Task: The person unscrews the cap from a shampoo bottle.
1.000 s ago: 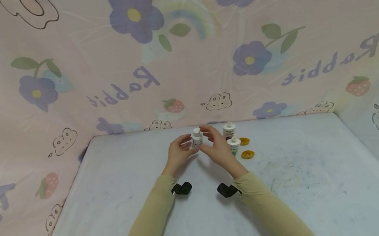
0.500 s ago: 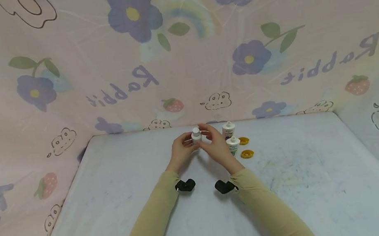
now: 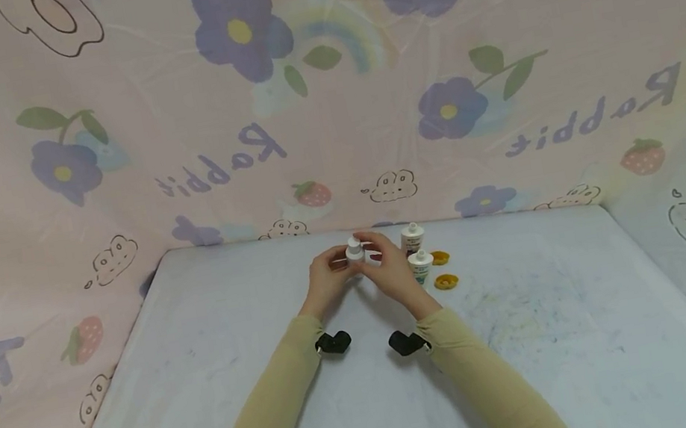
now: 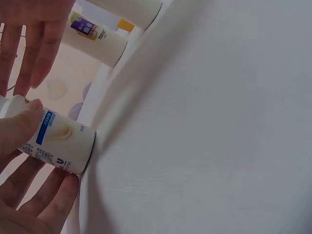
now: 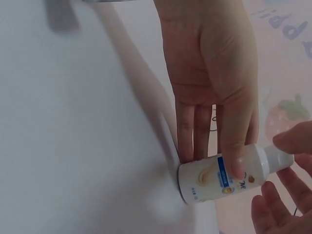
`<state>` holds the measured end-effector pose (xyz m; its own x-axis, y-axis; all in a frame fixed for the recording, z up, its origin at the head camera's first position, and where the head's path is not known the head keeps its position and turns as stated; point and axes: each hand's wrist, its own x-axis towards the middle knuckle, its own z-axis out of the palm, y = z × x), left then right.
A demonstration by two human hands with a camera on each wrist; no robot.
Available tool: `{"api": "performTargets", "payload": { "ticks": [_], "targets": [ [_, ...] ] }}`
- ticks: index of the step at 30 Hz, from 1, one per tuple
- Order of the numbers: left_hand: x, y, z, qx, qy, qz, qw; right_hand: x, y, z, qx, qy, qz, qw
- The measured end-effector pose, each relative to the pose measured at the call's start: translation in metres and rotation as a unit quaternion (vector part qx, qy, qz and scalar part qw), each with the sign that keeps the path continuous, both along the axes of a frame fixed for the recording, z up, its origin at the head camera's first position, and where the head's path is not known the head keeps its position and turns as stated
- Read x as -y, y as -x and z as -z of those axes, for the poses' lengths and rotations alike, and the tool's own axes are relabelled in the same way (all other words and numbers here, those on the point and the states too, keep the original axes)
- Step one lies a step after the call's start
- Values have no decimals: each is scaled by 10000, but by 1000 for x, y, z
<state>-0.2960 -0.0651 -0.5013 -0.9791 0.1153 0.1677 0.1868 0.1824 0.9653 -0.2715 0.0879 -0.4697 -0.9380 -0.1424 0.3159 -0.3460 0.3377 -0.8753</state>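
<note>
The left hand (image 3: 329, 280) grips the white bottle (image 5: 204, 178) from its left, long axis roughly upright; from the opposite side, the right hand (image 3: 386, 267) pinches the cap (image 5: 282, 159) on top, though whether the bottle touches the counter (image 3: 547, 377) is hard to tell

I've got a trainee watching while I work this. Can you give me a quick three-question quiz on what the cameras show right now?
1. Multiple choice: which part of the held bottle does the left hand grip? A) its white top B) its body C) only its base
2. True or false: in the head view, the two yellow pieces lie to the right of the two standing bottles.
3. Count: how many bottles show in the head view?

Key
1. B; the right hand has its thumb and a finger at the white top.
2. True.
3. Three: one held, two standing.
</note>
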Motion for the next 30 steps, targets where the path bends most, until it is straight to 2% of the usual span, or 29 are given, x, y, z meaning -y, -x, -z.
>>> {"api": "performTargets", "payload": {
  "ticks": [2, 7, 9, 13, 19, 26, 30],
  "targets": [
    [1, -9, -10, -9, -6, 61, 10000, 0, -2, 0, 14, 22, 13, 10000],
    [4, -19, -14, -31, 114, -50, 9999, 1, -9, -4, -15, 108, -39, 9999],
    [4, -18, -6, -110, 209, -163, 9996, 2, -12, -7, 34, 204, -75, 9998],
    [5, -25, -10, -340, 282, -135, 9989, 3, -18, -14, 223, 394, -113, 9989],
    [5, -38, -19, -489, 62, 63, 9988, 3, -29, -28, 350, 581, -142, 9976],
    [7, -59, -33, -779, 312, 381, 9957, -4, -49, -47, 487, 630, -245, 9965],
    [7, -70, -38, -850, 380, 640, 9936, -8, -68, -67, 636, 604, -379, 9954]
  ]
}}
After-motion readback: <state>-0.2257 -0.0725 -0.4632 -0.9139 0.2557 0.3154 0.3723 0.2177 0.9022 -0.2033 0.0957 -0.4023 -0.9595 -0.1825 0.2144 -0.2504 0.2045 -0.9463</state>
